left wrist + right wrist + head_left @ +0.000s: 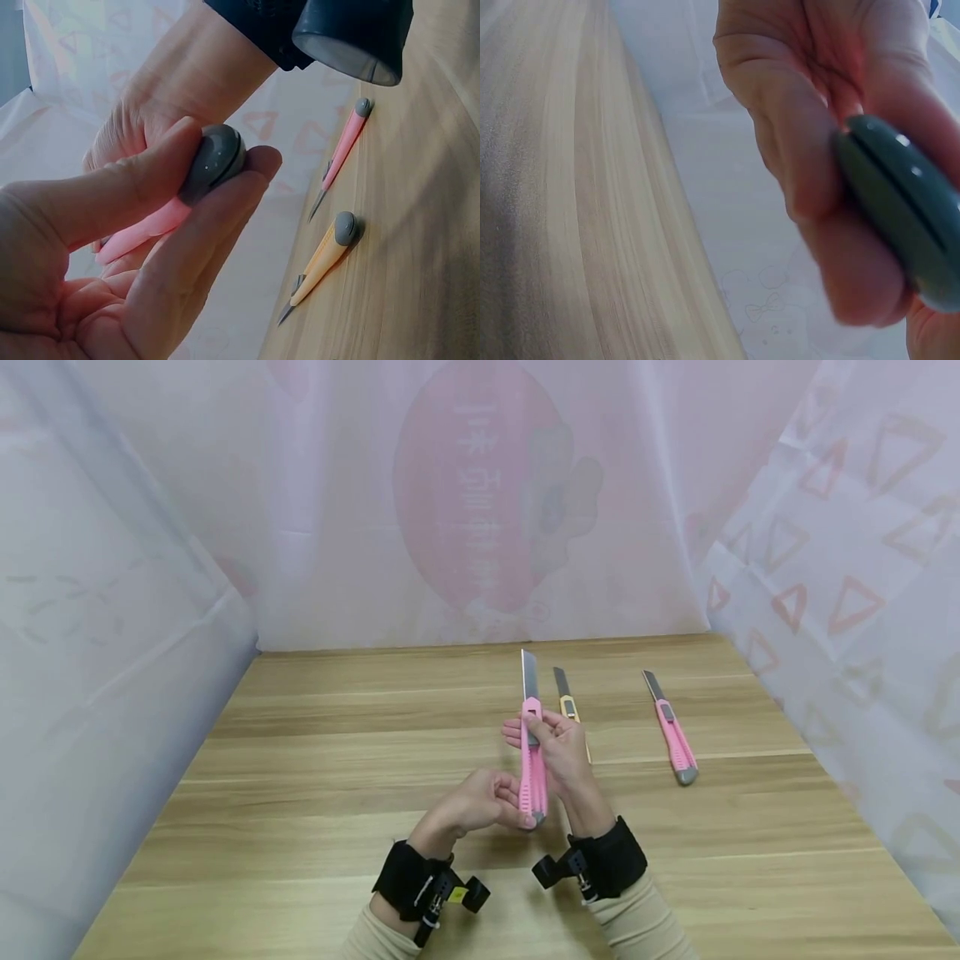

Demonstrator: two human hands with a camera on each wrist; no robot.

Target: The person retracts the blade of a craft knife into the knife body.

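Observation:
A pink utility knife (532,760) with its long blade out is held above the wooden table (300,760), blade pointing away from me. My right hand (558,747) grips the knife's upper body, thumb on the slider. My left hand (480,802) pinches the grey end cap (214,159) between thumb and forefinger. The same grey cap (900,206) fills the right wrist view, with the left hand's fingers (817,150) round it.
Two more knives lie on the table with blades out: a yellow one (568,706) just behind my right hand, and a pink one (673,735) further right. Both appear in the left wrist view, yellow (321,264) and pink (341,154). Translucent curtains close off three sides.

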